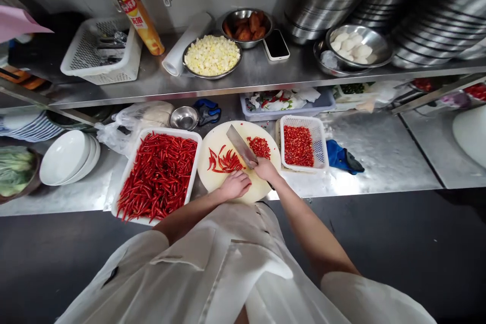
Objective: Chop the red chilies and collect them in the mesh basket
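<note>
My right hand (266,170) is closed around the handle of a cleaver (240,145), its broad blade lying across a round white cutting board (207,185). Fingers curled, my left hand (236,185) presses down on the board beside the blade, on red chilies that it mostly covers. Whole red chilies (229,161) lie left of the cleaver, just above my left hand. To the right of the blade is a small heap of chopped chilies (259,147).
A white tray (200,144) heaped with whole chilies stands left of the board. On the right are a white basket (324,149) of chopped chilies and a blue glove (339,156). Above, a steel shelf (152,92) carries bowls, a phone (277,44) and stacked steel pans (322,0).
</note>
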`<state>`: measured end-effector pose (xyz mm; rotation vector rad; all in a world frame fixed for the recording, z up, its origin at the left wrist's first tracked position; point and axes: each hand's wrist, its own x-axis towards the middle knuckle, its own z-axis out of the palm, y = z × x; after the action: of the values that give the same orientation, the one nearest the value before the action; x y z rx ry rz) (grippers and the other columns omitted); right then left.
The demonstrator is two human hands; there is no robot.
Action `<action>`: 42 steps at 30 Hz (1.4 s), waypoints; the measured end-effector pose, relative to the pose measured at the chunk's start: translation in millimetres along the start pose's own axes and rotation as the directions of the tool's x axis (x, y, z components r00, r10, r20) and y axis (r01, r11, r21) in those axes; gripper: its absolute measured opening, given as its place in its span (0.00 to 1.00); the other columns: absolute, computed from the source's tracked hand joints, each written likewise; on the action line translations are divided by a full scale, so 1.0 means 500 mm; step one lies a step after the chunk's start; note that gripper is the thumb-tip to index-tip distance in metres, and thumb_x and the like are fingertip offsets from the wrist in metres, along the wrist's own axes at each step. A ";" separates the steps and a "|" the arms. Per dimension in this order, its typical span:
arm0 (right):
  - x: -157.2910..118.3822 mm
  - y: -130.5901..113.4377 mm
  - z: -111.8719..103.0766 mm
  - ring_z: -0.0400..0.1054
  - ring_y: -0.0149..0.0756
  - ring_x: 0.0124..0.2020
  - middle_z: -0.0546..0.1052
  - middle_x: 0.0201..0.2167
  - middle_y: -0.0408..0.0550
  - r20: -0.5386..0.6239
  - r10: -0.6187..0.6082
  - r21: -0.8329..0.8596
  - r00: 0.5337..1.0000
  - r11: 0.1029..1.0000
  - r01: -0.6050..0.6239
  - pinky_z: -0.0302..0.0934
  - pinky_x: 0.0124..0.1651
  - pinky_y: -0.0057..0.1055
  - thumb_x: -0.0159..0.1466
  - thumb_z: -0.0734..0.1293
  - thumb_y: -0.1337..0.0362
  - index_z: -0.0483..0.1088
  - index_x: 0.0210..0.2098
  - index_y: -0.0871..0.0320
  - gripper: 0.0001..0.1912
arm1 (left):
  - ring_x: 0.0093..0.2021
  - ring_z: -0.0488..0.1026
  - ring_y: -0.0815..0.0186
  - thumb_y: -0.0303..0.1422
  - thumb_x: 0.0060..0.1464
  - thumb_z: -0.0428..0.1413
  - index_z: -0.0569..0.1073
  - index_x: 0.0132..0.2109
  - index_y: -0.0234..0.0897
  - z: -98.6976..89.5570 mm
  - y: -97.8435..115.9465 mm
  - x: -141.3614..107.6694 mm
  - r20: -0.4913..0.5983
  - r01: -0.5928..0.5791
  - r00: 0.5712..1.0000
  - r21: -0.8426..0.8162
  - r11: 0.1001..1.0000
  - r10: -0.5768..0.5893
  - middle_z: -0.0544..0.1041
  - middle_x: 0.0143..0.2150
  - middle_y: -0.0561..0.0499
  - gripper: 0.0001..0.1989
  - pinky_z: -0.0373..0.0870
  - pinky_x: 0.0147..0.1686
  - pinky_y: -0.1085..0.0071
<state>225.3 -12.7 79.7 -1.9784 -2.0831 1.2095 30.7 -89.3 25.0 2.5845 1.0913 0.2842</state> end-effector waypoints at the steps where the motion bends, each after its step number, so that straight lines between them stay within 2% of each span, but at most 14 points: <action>1: -0.006 0.010 0.001 0.78 0.42 0.52 0.85 0.51 0.58 0.003 0.000 0.005 1.000 1.000 0.000 0.62 0.48 0.26 0.78 0.63 0.58 0.80 0.52 0.62 0.17 | 0.53 0.73 0.55 0.40 0.74 0.53 0.80 0.49 0.42 -0.007 -0.005 -0.011 -0.025 0.050 0.998 0.030 0.998 -0.049 0.80 0.48 0.45 0.13 0.68 0.55 0.56; 5: -0.034 0.039 0.007 0.78 0.44 0.53 0.84 0.52 0.59 0.005 0.027 0.008 1.000 1.000 -0.027 0.61 0.48 0.28 0.78 0.62 0.59 0.80 0.52 0.61 0.17 | 0.53 0.73 0.53 0.48 0.71 0.57 0.81 0.51 0.42 -0.031 -0.032 -0.037 -0.166 0.288 0.948 0.087 0.954 -0.271 0.80 0.49 0.43 0.16 0.67 0.54 0.54; 9: -0.057 0.056 0.009 0.78 0.45 0.51 0.84 0.50 0.58 -0.009 0.042 -0.014 0.999 0.999 -0.042 0.61 0.48 0.30 0.79 0.59 0.58 0.79 0.51 0.59 0.18 | 0.53 0.74 0.51 0.45 0.71 0.58 0.82 0.49 0.42 -0.027 -0.045 -0.028 -0.232 0.409 0.898 0.122 0.904 -0.375 0.80 0.48 0.43 0.14 0.66 0.55 0.53; 18: -0.088 0.077 0.019 0.77 0.44 0.50 0.84 0.48 0.57 -0.005 0.059 0.078 0.998 0.995 -0.058 0.60 0.46 0.29 0.78 0.60 0.59 0.79 0.48 0.58 0.17 | 0.52 0.74 0.52 0.39 0.68 0.61 0.82 0.42 0.40 -0.014 -0.041 -0.012 -0.231 0.459 0.877 0.141 0.877 -0.421 0.80 0.45 0.42 0.10 0.67 0.58 0.53; 23: -0.104 0.087 0.020 0.78 0.43 0.48 0.85 0.46 0.54 -0.035 0.044 0.155 0.998 0.987 -0.038 0.61 0.46 0.29 0.78 0.60 0.60 0.79 0.47 0.57 0.16 | 0.48 0.76 0.54 0.34 0.66 0.61 0.81 0.38 0.40 -0.076 -0.030 -0.019 -0.202 0.320 0.936 0.143 0.936 -0.289 0.80 0.40 0.45 0.07 0.71 0.52 0.56; 26: -0.111 0.097 0.015 0.78 0.43 0.47 0.85 0.45 0.53 -0.046 0.023 0.207 0.999 0.978 -0.013 0.62 0.46 0.28 0.77 0.59 0.60 0.79 0.46 0.56 0.17 | 0.46 0.75 0.56 0.38 0.68 0.59 0.82 0.41 0.41 -0.178 -0.057 0.081 -0.200 0.192 0.964 0.073 0.979 -0.175 0.79 0.39 0.45 0.09 0.72 0.50 0.57; 27: -0.114 0.100 0.012 0.78 0.43 0.47 0.85 0.45 0.53 -0.047 0.030 0.220 0.998 0.975 -0.019 0.62 0.45 0.28 0.77 0.59 0.59 0.79 0.46 0.56 0.17 | 0.44 0.75 0.55 0.40 0.69 0.58 0.82 0.43 0.41 -0.218 -0.072 0.133 -0.271 0.221 0.941 0.039 0.974 -0.203 0.79 0.39 0.45 0.11 0.72 0.50 0.56; 29: -0.119 0.103 0.007 0.78 0.44 0.47 0.85 0.45 0.55 -0.049 0.052 0.231 0.997 0.972 -0.039 0.62 0.45 0.29 0.77 0.59 0.59 0.79 0.46 0.57 0.17 | 0.47 0.75 0.55 0.44 0.71 0.56 0.80 0.53 0.40 -0.287 -0.105 0.238 -0.451 0.312 0.840 -0.050 0.949 -0.300 0.79 0.44 0.45 0.15 0.72 0.52 0.56; 31: -0.124 0.105 0.005 0.77 0.44 0.47 0.85 0.45 0.55 -0.047 0.062 0.226 0.997 0.973 -0.050 0.61 0.44 0.29 0.77 0.60 0.59 0.79 0.47 0.57 0.17 | 0.50 0.75 0.57 0.44 0.74 0.52 0.78 0.58 0.40 -0.320 -0.124 0.306 -0.542 0.323 0.769 -0.129 0.938 -0.339 0.79 0.48 0.44 0.17 0.72 0.53 0.58; 32: -0.128 0.105 0.006 0.77 0.44 0.47 0.85 0.45 0.55 -0.043 0.059 0.226 0.997 0.973 -0.048 0.61 0.43 0.29 0.76 0.60 0.59 0.79 0.47 0.57 0.17 | 0.50 0.75 0.58 0.43 0.75 0.51 0.78 0.58 0.40 -0.320 -0.121 0.316 -0.530 0.303 0.782 -0.139 0.943 -0.329 0.79 0.49 0.44 0.17 0.71 0.54 0.59; 34: -0.137 0.104 0.012 0.77 0.44 0.46 0.85 0.44 0.54 -0.042 0.046 0.239 0.998 0.970 -0.034 0.61 0.43 0.29 0.76 0.60 0.58 0.79 0.47 0.56 0.16 | 0.49 0.75 0.59 0.42 0.76 0.49 0.79 0.53 0.41 -0.289 -0.089 0.287 -0.417 0.238 0.870 -0.113 0.965 -0.263 0.80 0.47 0.45 0.16 0.71 0.55 0.58; 37: -0.152 0.101 0.030 0.77 0.44 0.46 0.84 0.43 0.54 -0.057 0.047 0.266 0.997 0.964 -0.030 0.61 0.44 0.29 0.76 0.60 0.58 0.79 0.47 0.55 0.16 | 0.53 0.76 0.56 0.45 0.73 0.53 0.81 0.48 0.43 -0.194 -0.032 0.167 -0.144 0.138 0.980 0.001 0.990 -0.136 0.81 0.47 0.45 0.15 0.70 0.61 0.54; 39: -0.157 0.097 0.042 0.77 0.44 0.45 0.84 0.42 0.54 -0.054 0.053 0.275 0.997 0.961 -0.036 0.62 0.44 0.29 0.76 0.59 0.59 0.79 0.46 0.56 0.17 | 0.65 0.71 0.48 0.54 0.66 0.60 0.80 0.56 0.44 -0.134 -0.027 0.090 -0.077 0.159 0.985 0.089 0.983 -0.153 0.79 0.58 0.42 0.22 0.62 0.70 0.46; 42: -0.156 0.088 0.052 0.77 0.43 0.46 0.84 0.43 0.54 -0.017 0.064 0.258 0.998 0.965 -0.057 0.61 0.44 0.29 0.77 0.59 0.59 0.79 0.46 0.57 0.17 | 0.79 0.52 0.38 0.63 0.59 0.61 0.71 0.70 0.40 -0.081 -0.066 0.031 -0.154 0.381 0.921 0.161 0.911 -0.358 0.65 0.75 0.36 0.43 0.47 0.77 0.38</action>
<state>264.1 -97.3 75.0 -1.9396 -1.7606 1.3772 7.6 -47.7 51.6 2.4698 1.6974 0.2578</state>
